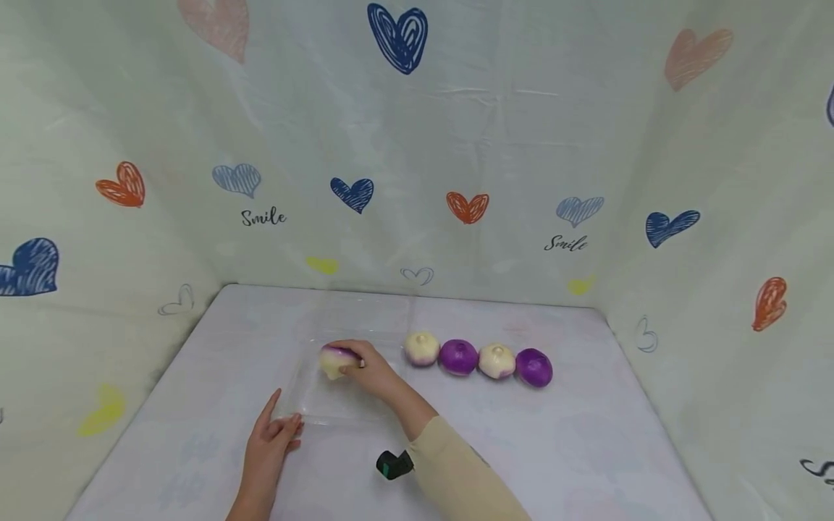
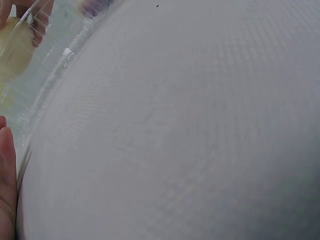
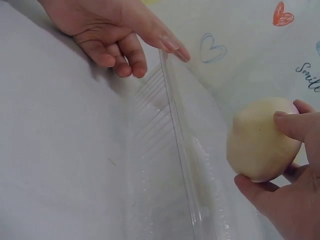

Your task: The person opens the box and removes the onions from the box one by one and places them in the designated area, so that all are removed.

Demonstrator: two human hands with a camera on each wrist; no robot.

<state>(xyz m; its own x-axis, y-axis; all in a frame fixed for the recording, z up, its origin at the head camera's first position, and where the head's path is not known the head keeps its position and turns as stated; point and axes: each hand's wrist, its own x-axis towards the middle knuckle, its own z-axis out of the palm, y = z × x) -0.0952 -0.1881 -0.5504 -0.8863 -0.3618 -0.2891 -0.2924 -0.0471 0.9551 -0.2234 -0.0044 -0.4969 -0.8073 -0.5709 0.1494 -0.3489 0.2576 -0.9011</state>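
My right hand (image 1: 367,367) grips a white-and-purple turnip (image 3: 262,140) between thumb and fingers, above a clear plastic container (image 1: 345,420). In the right wrist view, the turnip's pale side shows, with the container's rim to its left. My left hand (image 1: 266,445) lies at the container's near left corner, fingers extended, with fingertips right at the rim. Part of that hand (image 2: 7,185) shows at the left edge of the left wrist view. To the right of the container, several turnips stand in a row: white (image 1: 421,349), purple (image 1: 458,357), white (image 1: 496,361) and purple (image 1: 534,367).
A white cloth covers the table (image 1: 586,449). Near the right sleeve (image 1: 462,470) there is a black strap-like object (image 1: 393,465) at the wrist. A curtain (image 1: 417,130) printed with hearts hangs behind and at both sides.
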